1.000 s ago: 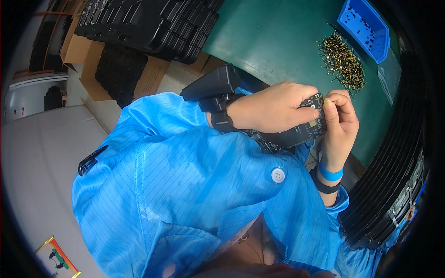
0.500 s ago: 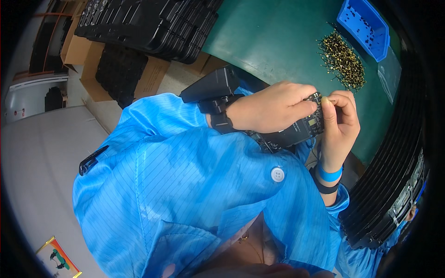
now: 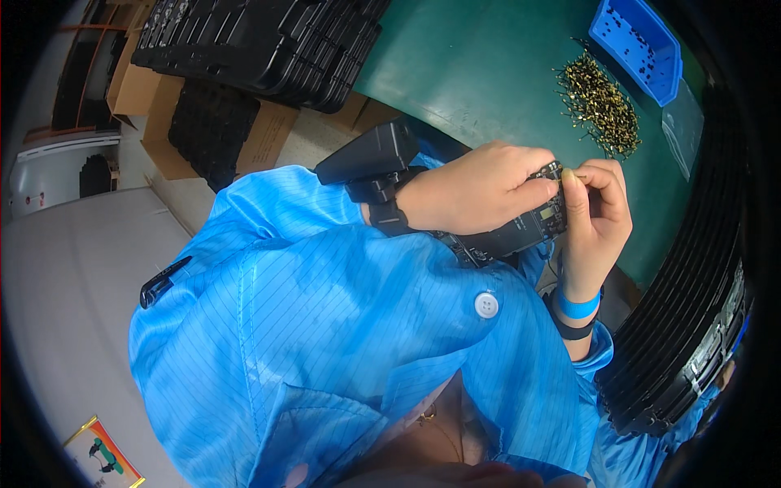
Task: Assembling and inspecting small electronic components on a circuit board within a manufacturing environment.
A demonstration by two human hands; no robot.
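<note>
My left hand is closed around a black circuit board, its thumb and fingers near the board's far right end. Part of the board is hidden under that hand and behind the blue sleeve. At the same end my right hand pinches with thumb and index finger, close against the board's edge. Whatever sits in that pinch is too small to make out. Beyond the hands, a heap of small gold-and-black parts, thin and pin-like, lies on the green table.
A blue bin with a few small black pieces stands at the far right, beside a clear plastic bag. Stacked black trays rise on the right and far left. An open cardboard box holds more black trays. Another person's blue sleeve shows lower right.
Both hands keep their grip on the board with barely any movement. The right fingertips have shifted very slightly to the left at the board's end.
</note>
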